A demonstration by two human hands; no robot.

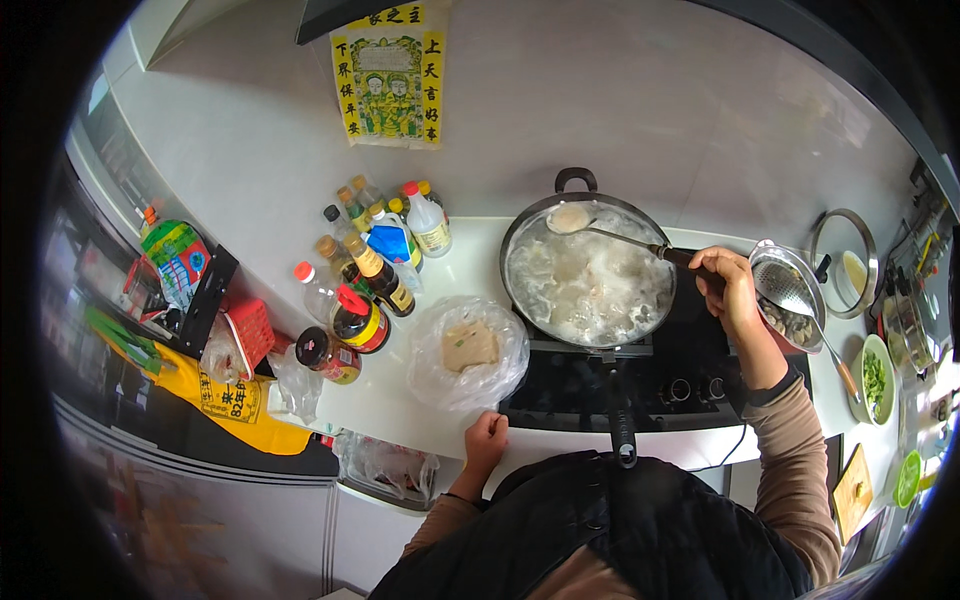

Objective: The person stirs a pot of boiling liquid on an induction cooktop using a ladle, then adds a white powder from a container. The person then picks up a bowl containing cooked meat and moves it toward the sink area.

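My right hand [727, 289] grips the dark handle of a metal ladle [571, 218]. The ladle's bowl, with pale foam or liquid in it, is at the far left part of a large wok [589, 274]. Cloudy liquid bubbles and steams in the wok, which stands on a black glass cooktop [637, 390] with its long handle towards me. My left hand [486, 437] is closed at the counter's front edge, with no object visible in it. Just beyond that hand, a clear plastic bag [431, 375] lies around a pale brown block of food [470, 346].
Several sauce bottles [379, 274] and jars stand on the left. To the right, a slotted skimmer [784, 289] rests over a colander holding food, near a glass lid [874, 262], a bowl of chopped greens [875, 379] and a wooden cutting board [853, 491].
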